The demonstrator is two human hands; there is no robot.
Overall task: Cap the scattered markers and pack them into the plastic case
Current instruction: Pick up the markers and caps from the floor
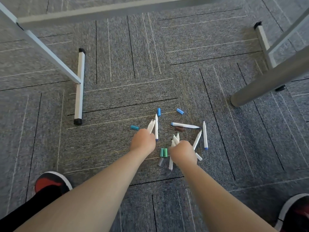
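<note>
Nearest you, your left shoe [51,183] and right shoe [296,213], red and black with pale soles, are planted on the floor [117,91], a grey, short-pile carpet laid in tiles with thin stripes.

Your left hand [143,140] has its fingers curled tight round the left-hand markers [151,125]. Your right hand [183,152] is closed the same way on the right-hand markers [175,138]. Both bundles are slim white plastic barrels with bare tips fanning away from you.

Between your wrists lie two green caps [163,152] side by side, with a grey cap [160,161] just nearer you. All are short, smooth cylinders.

I judge the job to be early. You are gathering, and no marker in view looks capped, though blur around the right hand makes that hard to confirm.

Loose pieces remain on the same carpet tile:
- An upright marker [156,128] lies just beside your left hand.
- A slanted marker [197,139] and a blue-ended marker [205,135] lie to the right.
- A crosswise marker [185,125] lies beyond your right hand, with a brown cap [179,129] touching it.
- A teal cap [134,127] lies to the left.
- Two blue caps [158,112] [180,111] lie farthest out.

All the capping and packing is left to do, and the plastic case is not in view.

Beyond stand a white square-tube foot [80,87] and a round grey leg [267,81], both metal-looking.
</note>
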